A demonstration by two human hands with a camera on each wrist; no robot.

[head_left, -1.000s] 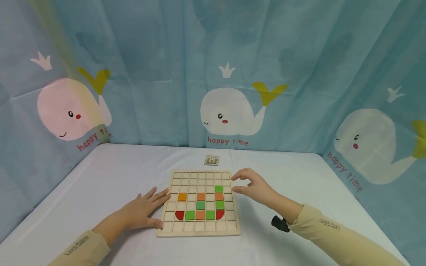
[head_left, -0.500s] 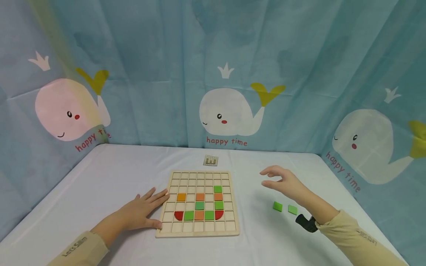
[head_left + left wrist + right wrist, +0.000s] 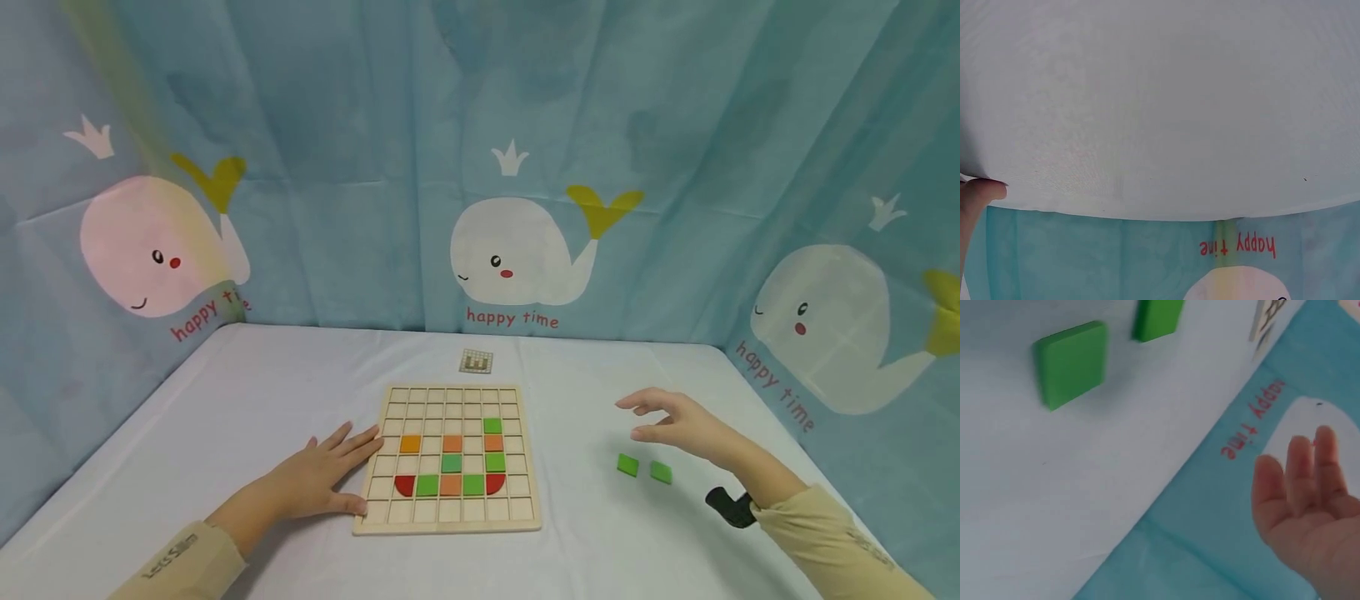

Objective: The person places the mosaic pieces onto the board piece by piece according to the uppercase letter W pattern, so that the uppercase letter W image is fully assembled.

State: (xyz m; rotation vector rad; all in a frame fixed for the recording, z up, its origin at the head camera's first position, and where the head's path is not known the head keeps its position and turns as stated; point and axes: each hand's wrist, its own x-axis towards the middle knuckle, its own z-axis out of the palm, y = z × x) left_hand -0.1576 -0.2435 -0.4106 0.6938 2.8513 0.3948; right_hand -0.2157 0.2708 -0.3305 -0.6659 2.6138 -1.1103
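A wooden grid board point(image 3: 446, 522) lies at the middle of the table, with several red, green and orange tiles in its cells. My left hand point(image 3: 318, 473) rests spread along its left edge, fingertips and thumb on the rim. To the right of the board, my right hand point(image 3: 686, 427) hovers above the table with its fingers loosely bent and nothing between them. Below it on the cloth lie two green square tiles, the left one point(image 3: 627, 465) and the right one point(image 3: 661, 472). In the right wrist view, the nearer green tile point(image 3: 1072, 364) lies apart from the fingers.
A small card point(image 3: 476, 361) with a grid pattern lies behind the board. White cloth point(image 3: 300, 375) covers the table. A blue curtain point(image 3: 360, 233) printed with whales stands around its back and sides. A black wrist strap piece point(image 3: 729, 507) hangs under my right wrist.
My right hand has moved rightward from the board's right edge to above the two green tiles, which its arm hid before. My left hand has stayed on the board.
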